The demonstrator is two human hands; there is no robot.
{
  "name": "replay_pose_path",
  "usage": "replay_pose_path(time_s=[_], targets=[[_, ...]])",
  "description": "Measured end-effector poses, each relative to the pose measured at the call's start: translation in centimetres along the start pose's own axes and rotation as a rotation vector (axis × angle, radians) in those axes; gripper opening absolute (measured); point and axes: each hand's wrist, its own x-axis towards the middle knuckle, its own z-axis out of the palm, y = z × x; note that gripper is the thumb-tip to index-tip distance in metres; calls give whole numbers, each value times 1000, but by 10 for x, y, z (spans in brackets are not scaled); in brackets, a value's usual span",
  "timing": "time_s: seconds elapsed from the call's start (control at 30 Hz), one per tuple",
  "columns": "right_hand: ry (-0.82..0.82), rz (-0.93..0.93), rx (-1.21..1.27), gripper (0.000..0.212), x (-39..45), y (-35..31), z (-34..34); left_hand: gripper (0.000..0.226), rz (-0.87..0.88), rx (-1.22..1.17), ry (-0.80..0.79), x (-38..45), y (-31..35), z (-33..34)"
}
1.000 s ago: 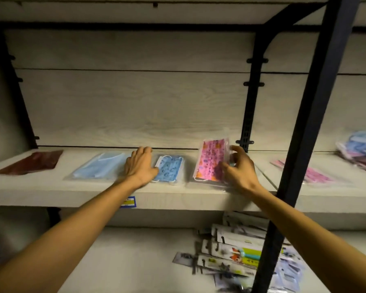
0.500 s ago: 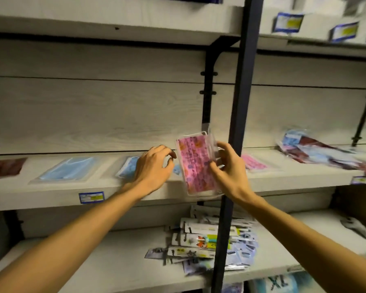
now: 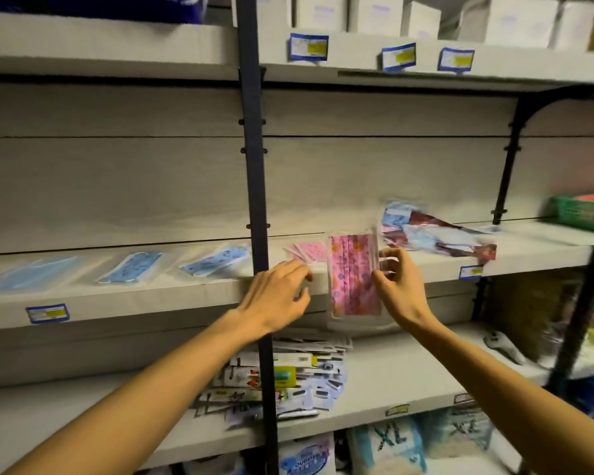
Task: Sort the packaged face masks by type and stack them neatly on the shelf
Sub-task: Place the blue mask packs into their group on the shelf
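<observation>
One pink patterned mask packet [image 3: 354,279], lifted off the shelf [image 3: 151,296], now hangs upright right of the black upright post [image 3: 254,186], pinched by the right hand [image 3: 396,286]. The left hand [image 3: 276,296] hovers open, empty; placement on the pink stack [image 3: 307,252] likely follows.

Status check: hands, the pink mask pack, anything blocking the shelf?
Right hand pinches pink mask pack, upright, off the shelf. Left hand open, empty. Pink stack lies behind; black upright post crosses left of it.
</observation>
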Motion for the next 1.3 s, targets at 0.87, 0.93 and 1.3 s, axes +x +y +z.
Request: replay_pose_path(time_s=[0.87, 0.93, 1.3], targets=[[-239, -123, -537, 61, 240, 95, 23, 54, -418, 102, -183, 224, -51, 123], [-215, -123, -583, 53, 258, 105, -9, 52, -383, 98, -194, 248, -39, 136], [-410, -6, -744, 53, 335, 199, -186, 34, -234, 72, -260, 357, 70, 238]])
